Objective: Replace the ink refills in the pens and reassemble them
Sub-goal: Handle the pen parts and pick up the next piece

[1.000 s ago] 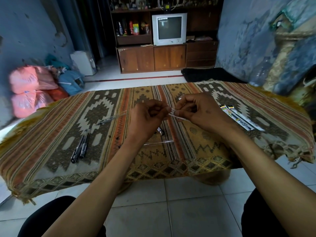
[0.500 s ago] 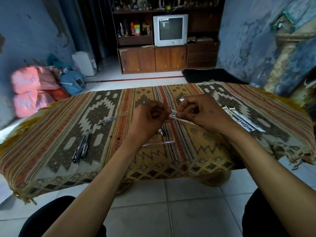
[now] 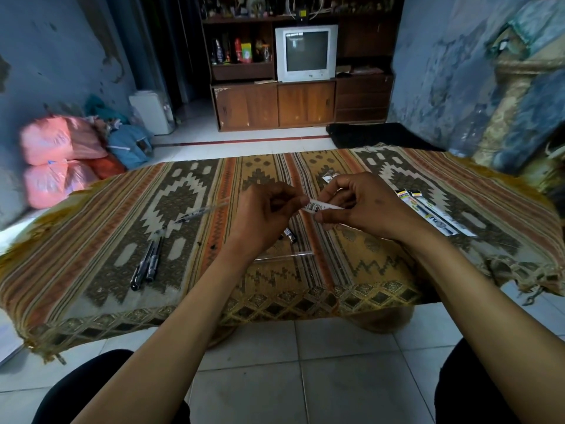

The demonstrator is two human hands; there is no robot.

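Head view: the left hand (image 3: 269, 215) and right hand (image 3: 363, 206) both pinch a refill packet (image 3: 321, 206) above the desk (image 3: 91, 240). Tear gently near the barcode end, avoiding bending the refill; pens (image 3: 146, 261) wait left.

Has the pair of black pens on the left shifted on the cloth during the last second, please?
No; the pair of black pens lies by the same pale diamond motif of the patterned cloth.

Left grip (image 3: 269, 214) and right grip (image 3: 360, 206) raised together — fingers pinched.
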